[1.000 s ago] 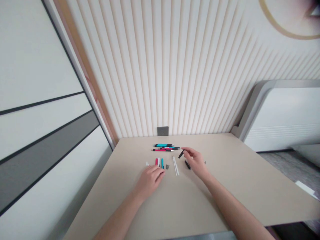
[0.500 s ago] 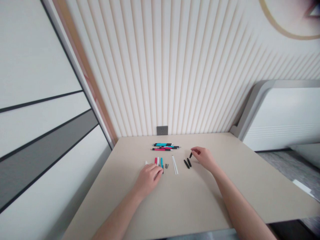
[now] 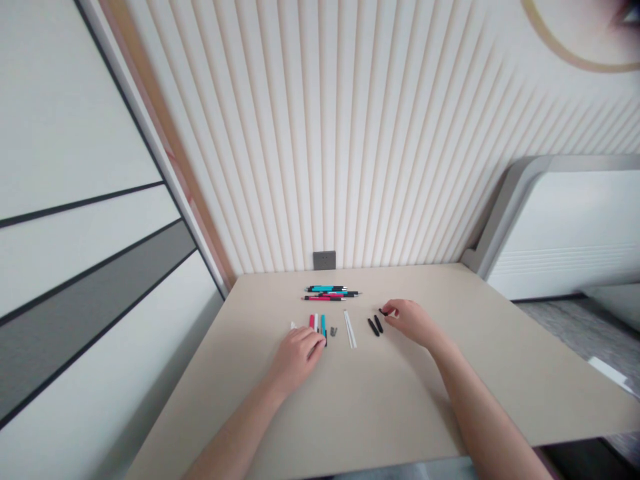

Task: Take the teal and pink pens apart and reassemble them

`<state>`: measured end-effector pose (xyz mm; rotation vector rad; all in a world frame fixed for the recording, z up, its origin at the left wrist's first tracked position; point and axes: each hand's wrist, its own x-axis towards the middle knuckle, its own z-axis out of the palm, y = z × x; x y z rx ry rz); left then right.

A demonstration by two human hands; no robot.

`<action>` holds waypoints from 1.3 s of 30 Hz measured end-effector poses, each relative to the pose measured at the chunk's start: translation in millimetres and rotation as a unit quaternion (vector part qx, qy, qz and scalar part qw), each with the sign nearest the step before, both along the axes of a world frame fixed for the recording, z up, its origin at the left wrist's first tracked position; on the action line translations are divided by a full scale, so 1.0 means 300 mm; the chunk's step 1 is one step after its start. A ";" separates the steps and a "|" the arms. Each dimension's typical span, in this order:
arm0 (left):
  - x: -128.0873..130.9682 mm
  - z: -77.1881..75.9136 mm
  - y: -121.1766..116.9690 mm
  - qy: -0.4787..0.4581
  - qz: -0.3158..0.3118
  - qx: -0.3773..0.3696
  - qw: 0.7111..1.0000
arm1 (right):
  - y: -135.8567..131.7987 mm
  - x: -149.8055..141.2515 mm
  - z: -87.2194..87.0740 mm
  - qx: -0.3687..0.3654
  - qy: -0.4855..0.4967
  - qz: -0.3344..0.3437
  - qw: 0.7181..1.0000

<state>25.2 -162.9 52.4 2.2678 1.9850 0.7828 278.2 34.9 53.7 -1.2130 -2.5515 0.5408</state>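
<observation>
In the lower half of the frame, right of centre, the right hand (image 3: pixel 409 321) pinches a black piece (image 3: pixel 383 312) near two black tubes (image 3: pixel 379 325). Left of centre, the left hand (image 3: pixel 296 355) partly covers coloured tubes (image 3: pixel 323 321); whether it grips anything, I cannot tell. White rods (image 3: pixel 351 330) lie between the hands, below pens (image 3: pixel 325 289) at mid-frame.

pens (image 3: pixel 326 289): plastic; black tubes (image 3: pixel 373 327): matt; tabletop (image 3: pixel 380 413): smooth, matt
</observation>
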 end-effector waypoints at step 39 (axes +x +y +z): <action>-0.010 -0.011 0.003 0.010 -0.007 0.007 1.000 | -0.036 -0.007 0.012 -0.038 -0.109 0.059 0.992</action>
